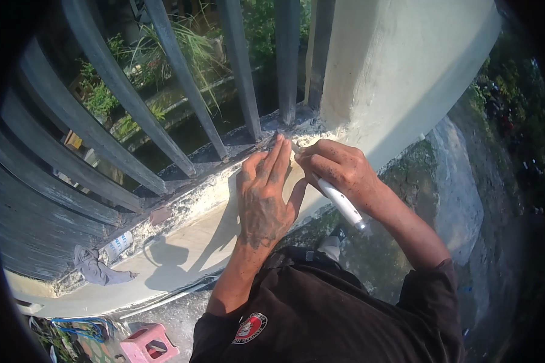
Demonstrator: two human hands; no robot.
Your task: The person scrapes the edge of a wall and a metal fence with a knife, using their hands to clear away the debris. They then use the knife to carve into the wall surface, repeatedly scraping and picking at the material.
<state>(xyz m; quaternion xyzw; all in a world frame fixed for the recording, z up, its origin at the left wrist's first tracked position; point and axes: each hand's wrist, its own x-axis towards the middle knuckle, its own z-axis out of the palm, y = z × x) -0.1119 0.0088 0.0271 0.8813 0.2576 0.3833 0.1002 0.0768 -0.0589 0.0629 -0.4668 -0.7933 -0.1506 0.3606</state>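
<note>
My right hand (339, 168) is closed around a white-handled tool (343, 206), its rounded end pointing down and right. The tool's thin tip lies beside my left fingertips, and its exact shape is hard to make out. My left hand (265, 199), smudged with grey dirt, has its fingers stretched out over the wall ledge (206, 233). Its fingertips reach the rough, chipped strip (191, 206) at the foot of the grey fence bars (242, 72). The pillar's base is just beyond both hands.
A cream pillar (399, 66) rises at the upper right. On the ledge at left are a grey rag (100, 268) and a white labelled container (116, 247). A pink stool (149, 343) stands below on the ground. Plants (188, 45) grow behind the bars.
</note>
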